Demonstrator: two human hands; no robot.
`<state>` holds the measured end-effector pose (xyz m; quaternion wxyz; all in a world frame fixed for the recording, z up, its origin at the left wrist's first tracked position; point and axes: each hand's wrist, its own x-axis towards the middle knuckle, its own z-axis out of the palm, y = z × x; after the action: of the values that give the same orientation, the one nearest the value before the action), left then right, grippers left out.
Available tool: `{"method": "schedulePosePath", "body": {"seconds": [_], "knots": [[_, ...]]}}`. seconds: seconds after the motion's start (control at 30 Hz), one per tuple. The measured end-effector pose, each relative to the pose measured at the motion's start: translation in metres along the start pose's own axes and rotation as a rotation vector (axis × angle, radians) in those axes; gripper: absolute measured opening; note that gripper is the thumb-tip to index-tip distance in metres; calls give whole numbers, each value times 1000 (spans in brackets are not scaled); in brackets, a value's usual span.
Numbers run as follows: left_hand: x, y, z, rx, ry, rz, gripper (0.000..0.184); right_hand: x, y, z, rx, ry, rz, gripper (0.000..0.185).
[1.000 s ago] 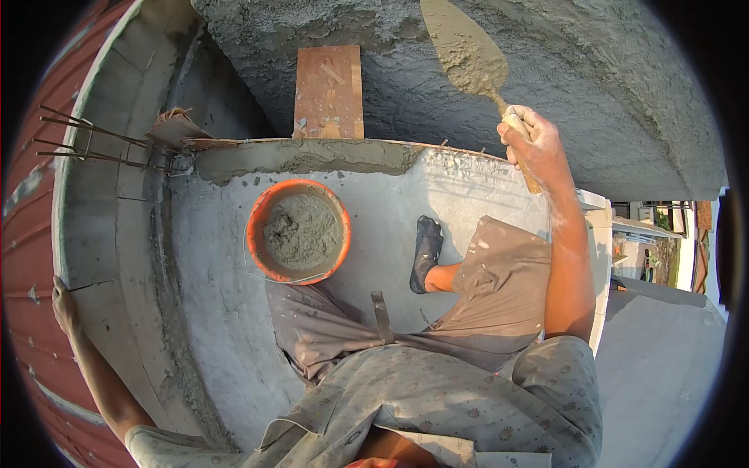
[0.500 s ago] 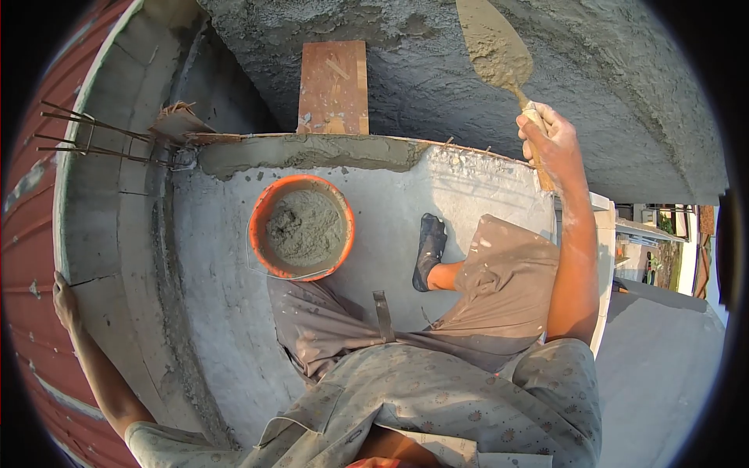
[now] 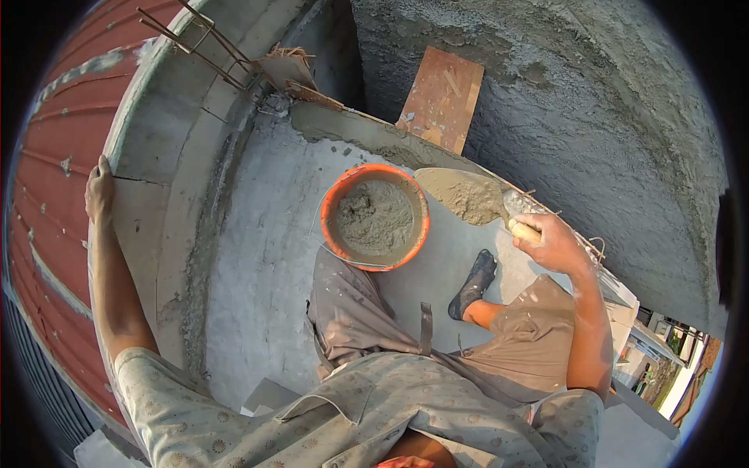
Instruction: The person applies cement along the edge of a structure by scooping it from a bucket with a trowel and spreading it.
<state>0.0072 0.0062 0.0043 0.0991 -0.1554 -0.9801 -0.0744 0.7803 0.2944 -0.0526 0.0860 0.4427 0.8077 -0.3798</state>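
Note:
My right hand (image 3: 551,243) is closed round the wooden handle of a trowel (image 3: 464,195). The trowel's blade is coated with wet mortar and points left, its tip close to the rim of an orange bucket (image 3: 426,210). Grey mortar (image 3: 376,220) fills part of the bucket, which stands by my knee. At the far left, my left hand (image 3: 99,189) rests on the top edge of the concrete wall (image 3: 144,204), its fingers bent over the edge.
A strip of wet mortar (image 3: 351,132) runs along the ledge's far edge. Beyond it a wooden board (image 3: 442,93) leans out by a rough grey wall (image 3: 577,125). Bare steel rods (image 3: 191,51) stick out at the upper left, over a red metal roof (image 3: 58,195).
The trowel has come down from the upper right towards the bucket, with my right hand lower. The whole view has turned, so the bucket, ledge and board appear tilted and further right.

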Motion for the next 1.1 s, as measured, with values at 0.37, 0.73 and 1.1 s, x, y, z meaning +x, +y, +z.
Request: {"method": "schedulePosePath", "body": {"seconds": [0.37, 0.73, 1.1], "knots": [[6, -3, 3, 21, -9, -40, 79, 50, -38, 76, -400, -83, -184, 27], [9, -4, 3, 8, -32, -30, 77, 118, -43, 196, -331, -98, -235, 23], [2, 1, 1, 7, -23, -24, 79, 114, -1, 195, 96, -287, -143, 24]]}}
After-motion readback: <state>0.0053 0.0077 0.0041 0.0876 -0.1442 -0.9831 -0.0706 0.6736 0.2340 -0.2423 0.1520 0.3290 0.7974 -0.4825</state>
